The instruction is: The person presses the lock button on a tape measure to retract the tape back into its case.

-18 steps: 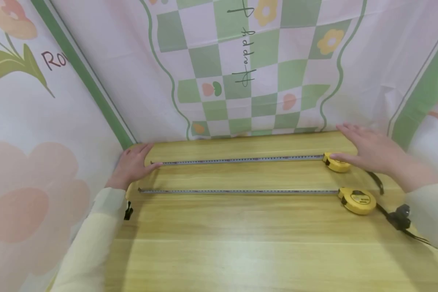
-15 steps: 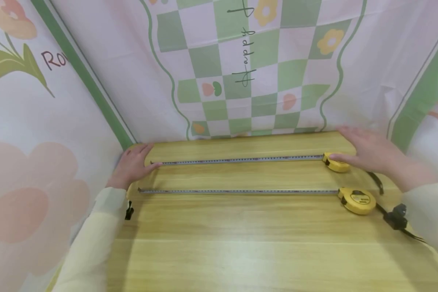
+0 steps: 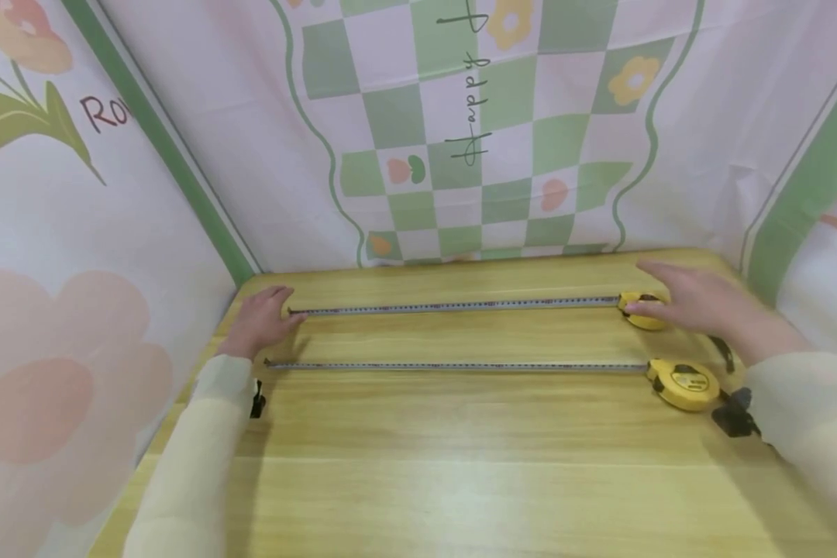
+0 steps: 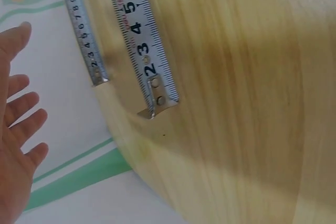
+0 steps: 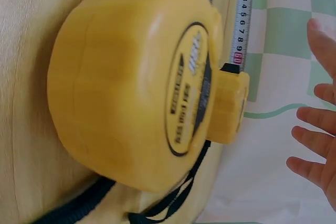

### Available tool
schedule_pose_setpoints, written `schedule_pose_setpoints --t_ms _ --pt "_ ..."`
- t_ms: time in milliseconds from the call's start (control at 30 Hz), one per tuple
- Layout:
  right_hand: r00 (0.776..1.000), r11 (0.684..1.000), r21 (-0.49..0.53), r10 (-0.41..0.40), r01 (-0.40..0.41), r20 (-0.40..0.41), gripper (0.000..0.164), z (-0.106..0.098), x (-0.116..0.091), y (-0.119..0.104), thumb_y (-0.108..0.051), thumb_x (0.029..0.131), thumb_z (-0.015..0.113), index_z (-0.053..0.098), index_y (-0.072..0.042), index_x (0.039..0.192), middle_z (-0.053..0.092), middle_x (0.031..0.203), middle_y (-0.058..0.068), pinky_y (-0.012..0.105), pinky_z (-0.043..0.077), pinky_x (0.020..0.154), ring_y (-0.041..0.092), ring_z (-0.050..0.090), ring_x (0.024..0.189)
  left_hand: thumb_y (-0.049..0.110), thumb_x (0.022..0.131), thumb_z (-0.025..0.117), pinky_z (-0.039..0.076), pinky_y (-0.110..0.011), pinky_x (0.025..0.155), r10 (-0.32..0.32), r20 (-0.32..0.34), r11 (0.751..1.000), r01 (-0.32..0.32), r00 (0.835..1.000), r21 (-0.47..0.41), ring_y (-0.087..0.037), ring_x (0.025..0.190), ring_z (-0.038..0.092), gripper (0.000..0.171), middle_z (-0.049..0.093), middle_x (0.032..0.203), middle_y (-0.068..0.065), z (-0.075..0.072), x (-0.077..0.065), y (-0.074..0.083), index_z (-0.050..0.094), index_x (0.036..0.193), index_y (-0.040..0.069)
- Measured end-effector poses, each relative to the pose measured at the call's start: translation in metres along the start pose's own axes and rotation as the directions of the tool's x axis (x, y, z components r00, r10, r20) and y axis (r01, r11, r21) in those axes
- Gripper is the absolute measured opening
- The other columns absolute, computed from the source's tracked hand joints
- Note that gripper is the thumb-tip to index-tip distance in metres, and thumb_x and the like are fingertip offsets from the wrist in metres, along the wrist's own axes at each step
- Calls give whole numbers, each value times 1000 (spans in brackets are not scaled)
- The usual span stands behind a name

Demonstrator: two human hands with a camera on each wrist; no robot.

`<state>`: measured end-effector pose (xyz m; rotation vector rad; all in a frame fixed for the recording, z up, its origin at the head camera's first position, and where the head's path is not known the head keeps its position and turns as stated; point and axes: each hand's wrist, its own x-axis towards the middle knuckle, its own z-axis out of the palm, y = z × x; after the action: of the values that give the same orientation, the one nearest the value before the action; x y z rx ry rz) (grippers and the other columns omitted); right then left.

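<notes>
Two yellow tape measures lie on the wooden table with their blades drawn out to the left. The far tape measure (image 3: 652,316) is the smaller in the head view, and its blade (image 3: 460,306) runs parallel to the near blade (image 3: 460,365). The near tape measure (image 5: 126,87) fills much of the right wrist view. By the hooked end of the far blade is my left hand (image 3: 260,319), fingers loosely bent and apart from the metal in its wrist view. My right hand (image 3: 700,306) hovers over the far case, thumb overlapping it in the head view, gripping nothing.
Black wrist straps (image 5: 176,198) trail from the tape cases. A printed cloth (image 3: 460,155) with green checks hangs behind the table (image 3: 460,465), and more cloth flanks it on both sides. Dark small devices (image 3: 735,415) sit at the wrists.
Both hands have drawn slightly inward and nearer: the left to the right, the right to the left. The tape measures and their blades stay put.
</notes>
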<state>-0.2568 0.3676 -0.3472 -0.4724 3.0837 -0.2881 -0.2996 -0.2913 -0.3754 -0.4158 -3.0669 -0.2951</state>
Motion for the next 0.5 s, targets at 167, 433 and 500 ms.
schedule_pose_setpoints --t_ms 167,433,500 --pt "999 999 28 24 -24 23 97 5 5 5 -58 87 63 26 8 148 31 143 38 72 25 102 59 35 123 33 99 56 23 -61 112 -38 39 999 39 999 -24 -47 133 34 63 37 146 -28 3 1 -1 37 145 -4" --pt "1000 998 63 -5 3 28 94 14 13 12 -48 85 71 30 14 143 32 140 41 70 26 103 60 34 123 27 100 54 25 -62 111 -50 65 999 52 997 -18 -46 132 34 57 35 147 -27 17 7 -5 37 145 -3" --pt "999 997 81 -12 8 49 94 17 15 13 -46 85 72 29 15 142 31 140 42 71 25 103 60 32 123 27 100 54 25 -62 111 -58 79 998 59 995 -4 -46 133 34 57 34 147 -27 20 8 -6 36 145 -4"
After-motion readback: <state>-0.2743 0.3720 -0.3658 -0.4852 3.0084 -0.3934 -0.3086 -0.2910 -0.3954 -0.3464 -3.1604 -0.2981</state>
